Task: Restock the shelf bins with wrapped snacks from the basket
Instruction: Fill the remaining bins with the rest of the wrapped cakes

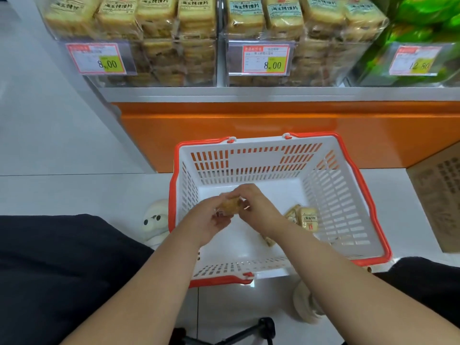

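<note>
A white basket with an orange rim (331, 190) stands on the floor below the shelf. Over its middle, my left hand (211, 220) and my right hand (256, 207) meet around one wrapped snack (230, 205), fingers of both curled on it. A couple of wrapped snacks (307, 216) lie at the right of the basket floor, and another snack (268, 240) shows partly under my right forearm. Above, two clear shelf bins (174, 68) (323, 66) are stacked full of pale yellow wrapped snacks behind 8.00 price tags.
A third bin with green packs (418, 33) sits at the upper right. An orange shelf base (273, 125) runs behind the basket. A cardboard box (440, 195) stands to the right. Pale slippers (155, 222) and dark trouser legs flank the basket. A black stand (263, 327) lies near the bottom.
</note>
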`<state>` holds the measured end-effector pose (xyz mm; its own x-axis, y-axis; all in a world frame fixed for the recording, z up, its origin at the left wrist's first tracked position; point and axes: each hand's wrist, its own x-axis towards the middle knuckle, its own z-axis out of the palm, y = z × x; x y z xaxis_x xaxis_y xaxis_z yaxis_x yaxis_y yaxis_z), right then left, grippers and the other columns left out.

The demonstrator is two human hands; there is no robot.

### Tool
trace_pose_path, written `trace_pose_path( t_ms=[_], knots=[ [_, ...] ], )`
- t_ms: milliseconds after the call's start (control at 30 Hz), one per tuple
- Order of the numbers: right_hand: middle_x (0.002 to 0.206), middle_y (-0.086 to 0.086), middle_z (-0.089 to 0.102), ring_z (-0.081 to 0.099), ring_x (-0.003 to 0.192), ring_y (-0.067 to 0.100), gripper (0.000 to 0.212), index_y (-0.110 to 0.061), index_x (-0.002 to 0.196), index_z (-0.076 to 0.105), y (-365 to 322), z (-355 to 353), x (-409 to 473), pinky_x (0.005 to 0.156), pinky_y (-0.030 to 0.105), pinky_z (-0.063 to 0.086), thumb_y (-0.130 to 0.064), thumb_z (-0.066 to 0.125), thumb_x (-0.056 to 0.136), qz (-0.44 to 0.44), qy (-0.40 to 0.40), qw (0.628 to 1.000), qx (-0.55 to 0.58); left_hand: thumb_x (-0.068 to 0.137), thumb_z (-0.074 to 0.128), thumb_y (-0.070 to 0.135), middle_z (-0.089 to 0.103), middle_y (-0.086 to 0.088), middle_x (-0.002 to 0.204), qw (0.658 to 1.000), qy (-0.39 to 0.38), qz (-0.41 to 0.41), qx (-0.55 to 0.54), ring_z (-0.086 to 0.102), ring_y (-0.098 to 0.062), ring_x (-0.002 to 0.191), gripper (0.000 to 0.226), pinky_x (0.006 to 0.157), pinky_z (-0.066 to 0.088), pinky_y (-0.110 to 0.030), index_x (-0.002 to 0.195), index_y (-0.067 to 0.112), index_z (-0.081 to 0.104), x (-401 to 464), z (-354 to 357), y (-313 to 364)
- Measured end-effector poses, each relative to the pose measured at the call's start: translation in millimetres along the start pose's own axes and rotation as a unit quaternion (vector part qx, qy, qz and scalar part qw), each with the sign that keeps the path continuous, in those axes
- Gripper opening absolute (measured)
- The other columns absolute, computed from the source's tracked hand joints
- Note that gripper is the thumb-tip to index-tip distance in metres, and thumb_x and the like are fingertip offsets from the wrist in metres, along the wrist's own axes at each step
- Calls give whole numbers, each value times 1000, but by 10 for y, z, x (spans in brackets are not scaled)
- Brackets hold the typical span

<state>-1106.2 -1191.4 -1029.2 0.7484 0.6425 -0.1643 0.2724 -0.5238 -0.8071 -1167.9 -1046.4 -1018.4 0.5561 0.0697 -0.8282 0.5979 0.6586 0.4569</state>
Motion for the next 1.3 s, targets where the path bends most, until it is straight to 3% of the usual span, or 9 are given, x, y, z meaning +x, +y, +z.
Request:
trace_pose_path(
  t_ms=[233, 433, 600, 733, 800, 900, 967, 1167, 1300],
  knots=[
    [121, -10, 43, 58, 100, 13, 46, -21, 118, 54, -255, -99, -153, 85, 32, 49, 11, 38, 89, 37, 176, 983, 30, 91, 60, -4, 66, -13, 116, 992, 20, 115, 53, 66, -23, 99, 39, 78, 57, -31, 126, 10, 55, -255, 46, 104],
    [96, -10, 56, 57, 83, 13, 26, -30, 117, 48, -609, -250, -185, 71, 31, 47, -28, 60, 94, 62, 100, 991, 65, 88, 61, -6, 67, -12, 117, 972, -7, 183, 149, 67, -24, 102, 36, 83, 57, -31, 120, 10, 60, -585, 98, 193],
    [71, 3, 60, 65, 72, 16, 27, -29, 112, 55, -954, -402, -291, 68, 30, 47, -32, 69, 88, 75, 79, 986, 130, 86, 65, -5, 64, -15, 116, 958, 38, 262, 107, 68, -27, 96, 42, 78, 57, -33, 120, 16, 53, -895, 76, 562],
    [66, -2, 61, 61, 63, 10, 22, -33, 99, 60, -1375, -457, -329, 65, 32, 47, -48, 68, 85, 26, 43, 999, 12, 88, 69, 6, 69, -11, 106, 937, 28, 293, 189, 70, -20, 85, 36, 66, 57, -32, 121, 8, 56, -1238, -13, 993],
    [79, -15, 54, 52, 68, 2, 33, -37, 98, 53, -1573, -507, -326, 64, 30, 44, -56, 71, 78, -26, 84, 993, -84, 87, 70, 8, 72, -10, 98, 921, 22, 305, 243, 70, -22, 84, 30, 71, 58, -36, 116, 8, 61, -1422, -36, 1224],
    [135, -21, 31, 42, 109, -8, 62, -39, 119, 44, -1882, -580, -248, 87, 22, 44, -58, 77, 69, -130, 85, 974, -167, 85, 71, 4, 72, -8, 88, 897, -7, 312, 312, 69, -24, 86, 18, 89, 54, -43, 102, 8, 67, -1632, -68, 1539],
    [151, -16, 20, 35, 129, 1, 75, -34, 130, 39, -2069, -602, -139, 98, 25, 40, -54, 78, 70, -162, 56, 962, -213, 84, 73, 4, 70, -11, 92, 887, -38, 304, 346, 67, -25, 89, 18, 92, 52, -43, 101, 7, 66, -1726, -91, 1696],
    [122, -8, 44, 50, 104, 10, 55, -26, 119, 39, -2436, -634, 291, 81, 29, 46, -44, 72, 79, -211, 67, 944, -243, 89, 71, 18, 66, -8, 108, 871, -15, 350, 344, 63, -18, 91, 31, 80, 51, -32, 116, 18, 55, -1764, -202, 2074],
    [110, -4, 47, 51, 100, 12, 44, -25, 109, 42, -2587, -782, 718, 81, 31, 45, -33, 73, 79, -215, 73, 952, -204, 101, 50, 32, 60, -5, 127, 751, 109, 490, 430, 57, -19, 113, 38, 96, 45, -30, 134, 14, 48, -1822, -233, 2491]
  ],
)
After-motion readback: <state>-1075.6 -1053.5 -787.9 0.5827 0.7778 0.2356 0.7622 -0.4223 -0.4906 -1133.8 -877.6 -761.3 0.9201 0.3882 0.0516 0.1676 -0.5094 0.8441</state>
